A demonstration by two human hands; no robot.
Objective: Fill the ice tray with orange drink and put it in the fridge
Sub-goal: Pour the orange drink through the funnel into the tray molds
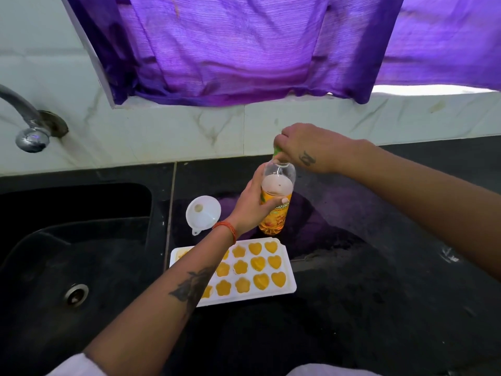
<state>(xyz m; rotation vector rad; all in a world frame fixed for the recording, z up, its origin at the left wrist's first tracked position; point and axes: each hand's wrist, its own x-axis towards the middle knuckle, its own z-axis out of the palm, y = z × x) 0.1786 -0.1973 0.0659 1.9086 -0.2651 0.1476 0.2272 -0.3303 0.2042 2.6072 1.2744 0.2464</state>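
Observation:
A white ice tray (288, 270) lies on the black counter, its heart and flower cells holding orange drink; my left forearm hides its left part. Behind it stands the orange drink bottle (276, 213), upright and partly full. My left hand (250, 204) is wrapped around the bottle's middle. My right hand (303, 147) sits over the bottle's mouth, fingers closed on its green cap (277, 151). A white funnel (202, 214) rests on the counter just left of the bottle.
A black sink (81, 253) with a drain fills the left side, with a metal tap (29, 131) above it on the marble wall. A purple curtain (244, 50) hangs over the window. Black counter (379, 280) stretches to the right.

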